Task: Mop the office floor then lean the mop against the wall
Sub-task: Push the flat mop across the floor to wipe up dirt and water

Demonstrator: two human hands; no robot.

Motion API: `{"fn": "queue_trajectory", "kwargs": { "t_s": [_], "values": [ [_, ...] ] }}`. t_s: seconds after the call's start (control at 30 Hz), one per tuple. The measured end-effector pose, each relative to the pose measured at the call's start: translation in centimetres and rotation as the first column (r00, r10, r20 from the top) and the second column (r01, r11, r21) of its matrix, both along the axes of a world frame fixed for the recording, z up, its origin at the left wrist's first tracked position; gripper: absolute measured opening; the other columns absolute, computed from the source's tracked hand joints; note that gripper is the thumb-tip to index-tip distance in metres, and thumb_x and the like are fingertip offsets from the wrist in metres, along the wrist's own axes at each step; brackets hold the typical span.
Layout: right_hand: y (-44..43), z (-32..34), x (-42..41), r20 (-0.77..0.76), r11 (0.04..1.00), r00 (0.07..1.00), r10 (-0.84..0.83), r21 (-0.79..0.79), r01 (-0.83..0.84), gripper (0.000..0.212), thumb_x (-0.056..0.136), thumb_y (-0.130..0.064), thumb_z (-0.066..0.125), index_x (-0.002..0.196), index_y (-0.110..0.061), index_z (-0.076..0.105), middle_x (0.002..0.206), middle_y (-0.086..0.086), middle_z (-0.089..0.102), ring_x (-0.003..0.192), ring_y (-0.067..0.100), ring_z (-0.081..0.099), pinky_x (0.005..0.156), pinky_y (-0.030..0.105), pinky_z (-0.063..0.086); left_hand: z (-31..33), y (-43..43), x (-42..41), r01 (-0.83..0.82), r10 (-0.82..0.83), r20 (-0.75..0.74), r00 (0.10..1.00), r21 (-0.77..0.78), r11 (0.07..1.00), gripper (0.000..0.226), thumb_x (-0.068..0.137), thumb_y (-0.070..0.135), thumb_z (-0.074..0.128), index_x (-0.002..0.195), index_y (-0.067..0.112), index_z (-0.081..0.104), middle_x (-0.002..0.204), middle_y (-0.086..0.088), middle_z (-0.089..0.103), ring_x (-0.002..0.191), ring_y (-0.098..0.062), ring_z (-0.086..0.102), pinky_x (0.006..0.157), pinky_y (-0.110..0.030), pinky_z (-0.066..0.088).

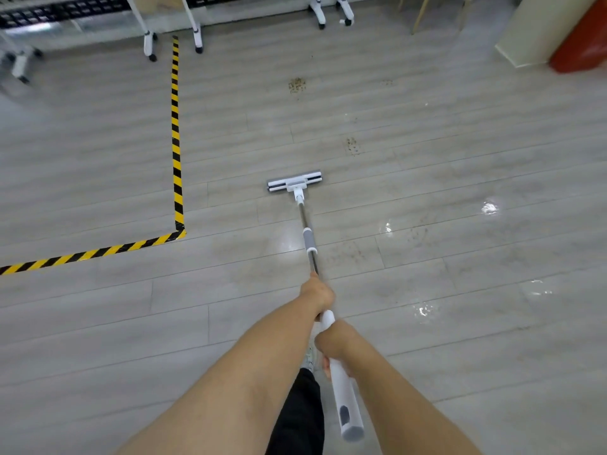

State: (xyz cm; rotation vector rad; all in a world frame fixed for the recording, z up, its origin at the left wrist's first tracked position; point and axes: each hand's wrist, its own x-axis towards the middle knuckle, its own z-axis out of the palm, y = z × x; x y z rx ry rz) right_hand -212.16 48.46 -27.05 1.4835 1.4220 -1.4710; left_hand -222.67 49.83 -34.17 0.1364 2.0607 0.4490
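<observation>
Two hands: both clamped on the mop (310, 241), close together but not touching. The left hand (317, 293) is the forward one, on the metal tube; the right hand (331, 343) sits just behind it, wrapped round the white grip.
Mop head: the mop head (294, 182) lies flat on the floor (98, 323), well ahead of the left hand.
Step in hand: a mopping stroke, as I judge it; leaning the mop on a wall is not yet due.
Dirt left: brown speckled marks (352, 146) lie beyond the mop head, slightly right, with a second cluster (297, 85) farther out.
Wet sheen: glossy patches (489, 208) show off to the right of both hands.
Doing it well: press down through the forward hand, steer with the rear one, and hold the pad flat so its whole width wipes. Push straight over the nearest marks and overlap each pass.
Watch for: the striped tape (176, 142) left of the hands, whose corner a pad edge might lift.
</observation>
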Motion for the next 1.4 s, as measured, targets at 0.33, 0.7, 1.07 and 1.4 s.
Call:
{"fn": "queue_trajectory", "kwargs": {
  "t_s": [0.33, 0.7, 1.07, 1.4],
  "values": [
    [-13.0, 3.9, 20.8, 0.041, 0.999, 0.999, 0.035, -0.006, -0.035, 0.014, 0.097, -0.004, 0.044, 0.083, -0.007, 0.047, 0.069, 0.011, 0.058, 0.074, 0.027, 0.059, 0.088, 0.039, 0.057, 3.5, -13.5, 21.3, 0.028, -0.028, 0.01, 1.0, 0.018, 0.999, 0.052, 0.092, 0.014, 0.051, 0.143, 0.02, 0.039, 0.118, -0.01, 0.058, 0.1, -0.03, 0.061, 0.061, -0.034, 0.052],
    [-14.8, 3.8, 21.4, 0.006, 0.989, 0.992, -0.125, -0.085, 0.125, 0.039, 0.089, -0.001, 0.045, 0.127, -0.008, 0.052, 0.068, 0.011, 0.058, 0.05, 0.021, 0.054, 0.06, 0.034, 0.053, 3.7, -15.3, 21.6, -0.023, 0.022, 0.04, 0.999, 0.028, 0.999, 0.046, 0.089, 0.017, 0.051, 0.135, 0.021, 0.043, 0.113, -0.012, 0.062, 0.098, -0.032, 0.069, 0.065, -0.037, 0.057],
    [-9.8, 1.8, 11.3, 0.024, 0.989, 0.991, -0.134, -0.065, 0.135, 0.04, 0.093, -0.002, 0.046, 0.132, -0.008, 0.048, 0.067, 0.012, 0.06, 0.048, 0.02, 0.056, 0.053, 0.03, 0.053, 0.8, -10.4, 11.4, 0.007, -0.008, 0.014, 1.0, 0.059, 0.998, 0.054, 0.091, 0.015, 0.046, 0.144, 0.022, 0.036, 0.117, -0.014, 0.062, 0.102, -0.035, 0.067, 0.072, -0.039, 0.058],
    [-6.0, -0.2, 0.8, -0.005, 0.973, 0.978, -0.21, -0.103, 0.209, 0.021, 0.097, -0.002, 0.047, 0.117, -0.008, 0.049, 0.067, 0.012, 0.056, 0.051, 0.021, 0.053, 0.051, 0.032, 0.05, -1.1, -6.0, 0.6, 0.021, -0.022, 0.032, 0.999, 0.028, 0.999, 0.046, 0.093, 0.014, 0.047, 0.138, 0.02, 0.04, 0.113, -0.017, 0.064, 0.097, -0.037, 0.069, 0.073, -0.051, 0.061]
  ]
}}
